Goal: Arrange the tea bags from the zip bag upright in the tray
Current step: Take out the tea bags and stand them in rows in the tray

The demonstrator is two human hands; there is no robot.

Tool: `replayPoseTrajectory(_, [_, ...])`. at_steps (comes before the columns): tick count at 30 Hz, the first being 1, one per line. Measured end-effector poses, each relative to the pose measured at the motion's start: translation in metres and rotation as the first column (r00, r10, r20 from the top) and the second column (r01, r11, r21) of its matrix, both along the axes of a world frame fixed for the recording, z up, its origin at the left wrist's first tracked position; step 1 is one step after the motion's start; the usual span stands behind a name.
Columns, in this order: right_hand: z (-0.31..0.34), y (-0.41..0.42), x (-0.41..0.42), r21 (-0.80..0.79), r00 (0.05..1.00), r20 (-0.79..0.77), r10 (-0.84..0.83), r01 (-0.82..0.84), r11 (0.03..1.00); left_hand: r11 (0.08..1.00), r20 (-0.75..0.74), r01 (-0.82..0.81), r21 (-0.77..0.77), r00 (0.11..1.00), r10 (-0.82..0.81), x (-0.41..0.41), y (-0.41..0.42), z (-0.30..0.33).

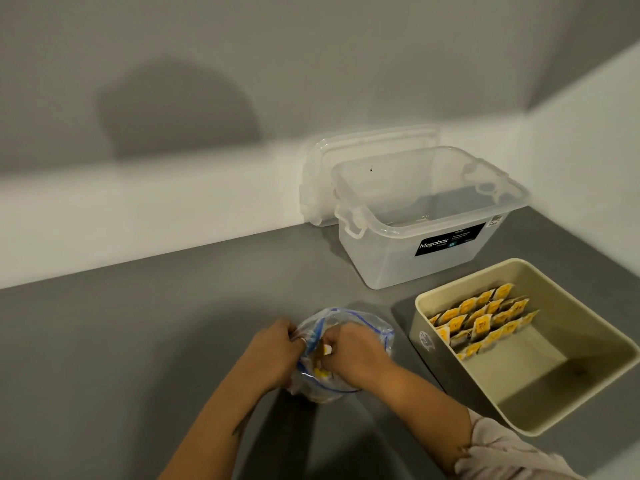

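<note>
A clear zip bag [375,329] with a blue seal lies crumpled on the grey counter near the front. My left hand [277,351] grips the bag's left edge. My right hand [353,351] is curled into the bag's opening; a bit of yellow and white tea bag [320,373] shows beneath it. To the right stands a beige tray [540,424]. Several yellow-tagged tea bags [481,320] stand upright in rows along its far-left part.
An open clear plastic box [381,268] labelled Megabox stands behind the tray, its lid [322,161] leaning against the white wall. The grey counter [156,323] stretches to the left. A wall closes the right side.
</note>
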State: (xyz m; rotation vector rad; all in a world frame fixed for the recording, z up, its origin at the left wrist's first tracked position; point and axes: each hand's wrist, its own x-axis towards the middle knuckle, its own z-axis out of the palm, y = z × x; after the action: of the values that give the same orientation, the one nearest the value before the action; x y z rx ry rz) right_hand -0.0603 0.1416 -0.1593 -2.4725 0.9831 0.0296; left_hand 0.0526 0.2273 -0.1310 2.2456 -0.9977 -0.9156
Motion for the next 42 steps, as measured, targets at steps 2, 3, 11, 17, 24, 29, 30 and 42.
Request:
replayPoseTrajectory(2, [0.008,-0.007,-0.003,0.03,1.0,0.005,-0.014,0.014,0.999,1.0,0.044,-0.003,0.012,0.999,0.003,0.001,-0.002,-0.001])
replayPoseTrajectory(3, [0.012,-0.011,-0.005,0.044,1.0,0.001,-0.02,0.02,0.999,1.0,0.072,-0.002,0.009,0.997,0.001,0.001,-0.003,-0.001])
replayPoseTrajectory(11, [0.05,-0.029,-0.029,0.037,0.998,-0.019,0.054,-0.053,0.998,0.996,0.209,0.084,0.024,0.974,-0.087,-0.001,-0.009,0.005])
replayPoseTrajectory(17, [0.079,-0.043,-0.036,0.105,0.992,0.036,0.118,-0.121,0.987,0.928,0.109,0.063,-0.368,0.994,-0.024,-0.007,-0.018,0.028])
replayPoseTrajectory(24, [0.102,-0.057,-0.037,0.262,0.973,0.225,0.057,-0.116,0.958,0.929,-0.646,-0.097,-0.357,0.744,-0.171,-0.015,-0.026,0.035])
replayPoseTrajectory(29, [0.1,-0.06,-0.043,0.278,0.954,0.289,-0.08,-0.004,0.961,0.904,-0.739,-0.197,-0.379,0.653,-0.167,-0.032,-0.031,0.025])
replayPoseTrajectory(30, [0.099,-0.059,-0.044,0.279,0.946,0.306,-0.108,0.019,0.96,0.896,-0.749,-0.231,-0.38,0.646,-0.151,-0.034,-0.032,0.024])
replayPoseTrajectory(42, [0.095,-0.062,-0.081,0.44,0.818,0.378,-0.433,0.253,0.862,0.836,-0.758,-0.367,-0.409,0.646,-0.088,-0.064,-0.054,0.017])
